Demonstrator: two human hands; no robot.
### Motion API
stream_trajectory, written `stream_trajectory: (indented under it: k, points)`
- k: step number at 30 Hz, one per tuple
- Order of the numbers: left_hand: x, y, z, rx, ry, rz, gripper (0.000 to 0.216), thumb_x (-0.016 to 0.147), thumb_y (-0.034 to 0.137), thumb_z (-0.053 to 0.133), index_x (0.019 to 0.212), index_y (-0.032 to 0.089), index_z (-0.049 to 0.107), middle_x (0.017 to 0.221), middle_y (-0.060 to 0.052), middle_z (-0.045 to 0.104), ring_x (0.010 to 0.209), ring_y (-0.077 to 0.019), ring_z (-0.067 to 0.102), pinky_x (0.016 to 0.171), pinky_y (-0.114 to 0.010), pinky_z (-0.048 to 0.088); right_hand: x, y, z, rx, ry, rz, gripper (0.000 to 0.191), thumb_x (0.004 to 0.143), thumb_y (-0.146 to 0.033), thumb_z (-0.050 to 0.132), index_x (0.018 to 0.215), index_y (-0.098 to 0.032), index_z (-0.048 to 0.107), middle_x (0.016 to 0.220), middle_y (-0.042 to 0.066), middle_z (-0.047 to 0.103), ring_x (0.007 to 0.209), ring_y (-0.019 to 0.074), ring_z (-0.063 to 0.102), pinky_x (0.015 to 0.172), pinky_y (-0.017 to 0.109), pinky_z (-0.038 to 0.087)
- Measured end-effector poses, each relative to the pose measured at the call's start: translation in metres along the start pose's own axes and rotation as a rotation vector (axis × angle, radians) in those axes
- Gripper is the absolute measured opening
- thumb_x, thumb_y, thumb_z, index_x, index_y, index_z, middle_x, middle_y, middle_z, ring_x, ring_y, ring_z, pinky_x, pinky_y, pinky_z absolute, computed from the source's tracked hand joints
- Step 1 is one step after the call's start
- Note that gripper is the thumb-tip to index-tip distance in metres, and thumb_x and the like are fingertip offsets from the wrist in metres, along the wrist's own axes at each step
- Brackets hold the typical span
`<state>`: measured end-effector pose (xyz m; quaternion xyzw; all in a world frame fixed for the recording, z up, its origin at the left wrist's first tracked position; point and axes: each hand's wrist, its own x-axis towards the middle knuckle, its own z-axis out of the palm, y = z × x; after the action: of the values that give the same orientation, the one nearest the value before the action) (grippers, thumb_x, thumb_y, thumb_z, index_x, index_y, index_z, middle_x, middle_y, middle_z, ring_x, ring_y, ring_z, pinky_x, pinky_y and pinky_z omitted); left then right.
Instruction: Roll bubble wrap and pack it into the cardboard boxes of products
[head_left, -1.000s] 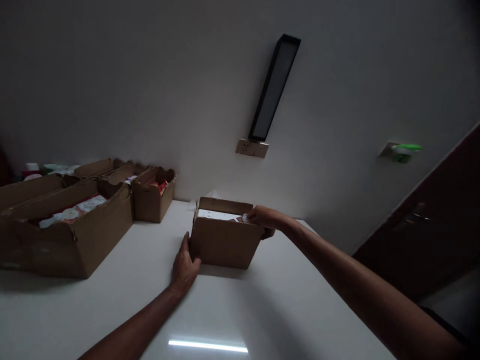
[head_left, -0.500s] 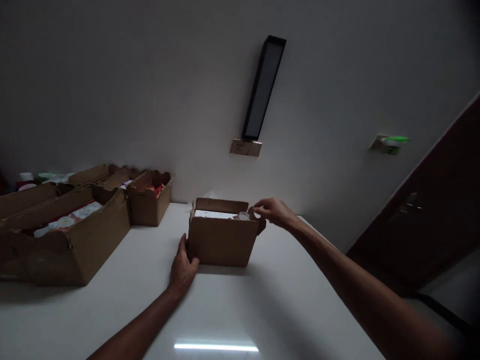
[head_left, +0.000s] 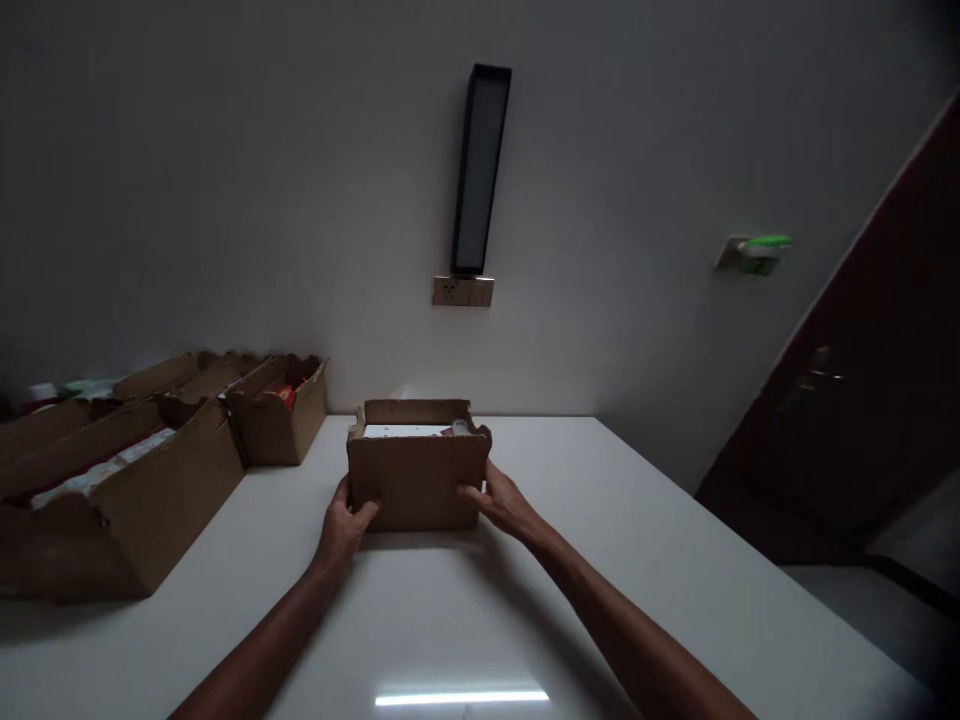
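Note:
A small open cardboard box [head_left: 416, 475] stands upright on the white table [head_left: 637, 560], near the wall. Inside it are a flat white item [head_left: 405, 431] and a small clear or pale item [head_left: 459, 428] too dim to name. My left hand [head_left: 343, 530] grips the box's lower left corner, its thumb across the front. On the opposite side my right hand [head_left: 504, 497] holds the box, thumb on the front face and fingers along the right wall, partly hidden.
Several larger cardboard boxes [head_left: 180, 495] with packaged goods stand at the left. A wall socket [head_left: 463, 291] sits below a black-framed lamp [head_left: 480, 170]. To the right are a green plugged-in item [head_left: 761, 255] and a dark door [head_left: 840, 430].
My right hand has come down from the box's top right flap to its right side. That flap now stands up. The view has shifted slightly to the right.

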<state>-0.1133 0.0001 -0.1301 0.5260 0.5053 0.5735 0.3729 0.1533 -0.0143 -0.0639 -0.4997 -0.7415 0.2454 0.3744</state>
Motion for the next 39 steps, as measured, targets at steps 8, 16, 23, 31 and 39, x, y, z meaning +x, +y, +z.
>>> stream_trajectory:
  k: [8, 16, 23, 31, 39]
  points:
    - [-0.09, 0.015, 0.024, -0.046, -0.333, -0.031, 0.073, 0.073, 0.027, 0.061, 0.143, 0.016, 0.043, 0.134, -0.014, 0.063, 0.115, -0.0263, 0.066, 0.095, -0.035, 0.055, -0.122, 0.011, -0.038, -0.101, 0.159, 0.226, 0.047, 0.086, -0.048, 0.053, 0.125, -0.022, 0.057, 0.106, 0.011, 0.072, 0.087, 0.0293, 0.068, 0.076, 0.044, 0.057]
    - [-0.096, 0.035, -0.017, 0.148, -0.343, 0.077, 0.073, 0.078, 0.028, 0.062, 0.148, 0.022, 0.041, 0.149, -0.012, 0.051, 0.137, -0.0312, 0.049, 0.115, -0.049, 0.038, -0.154, -0.026, -0.085, -0.202, 0.48, 0.153, 0.059, 0.08, -0.056, 0.062, 0.135, -0.033, 0.056, 0.134, 0.01, 0.064, 0.113, 0.0349, 0.064, 0.083, 0.047, 0.057]
    - [-0.106, 0.031, 0.011, 0.078, -0.296, 0.044, 0.081, 0.074, 0.026, 0.061, 0.15, 0.017, 0.033, 0.147, -0.016, 0.051, 0.134, -0.0308, 0.051, 0.114, -0.05, 0.039, -0.06, -0.138, -0.101, -0.296, -0.037, -0.12, 0.046, 0.096, -0.058, 0.04, 0.109, -0.025, 0.07, 0.108, 0.008, 0.071, 0.106, 0.0276, 0.062, 0.095, 0.04, 0.047]
    - [-0.109, 0.03, 0.006, 0.09, -0.264, 0.118, 0.077, 0.078, 0.027, 0.061, 0.15, 0.019, 0.034, 0.149, -0.016, 0.049, 0.137, -0.0311, 0.048, 0.115, -0.05, 0.038, -0.004, -0.131, -0.07, -0.245, -0.404, -0.027, 0.063, 0.096, -0.069, 0.03, 0.079, -0.017, 0.061, 0.068, 0.002, 0.057, 0.06, 0.0133, 0.05, 0.057, 0.024, 0.039]
    - [-0.111, 0.032, 0.009, 0.082, -0.313, 0.068, 0.077, 0.077, 0.03, 0.06, 0.149, 0.018, 0.035, 0.147, -0.016, 0.051, 0.133, -0.0303, 0.052, 0.112, -0.048, 0.043, -0.038, -0.133, -0.101, -0.074, 0.035, -0.01, 0.051, 0.096, -0.06, 0.041, 0.098, -0.02, 0.073, 0.102, 0.007, 0.074, 0.094, 0.0227, 0.066, 0.082, 0.03, 0.05]
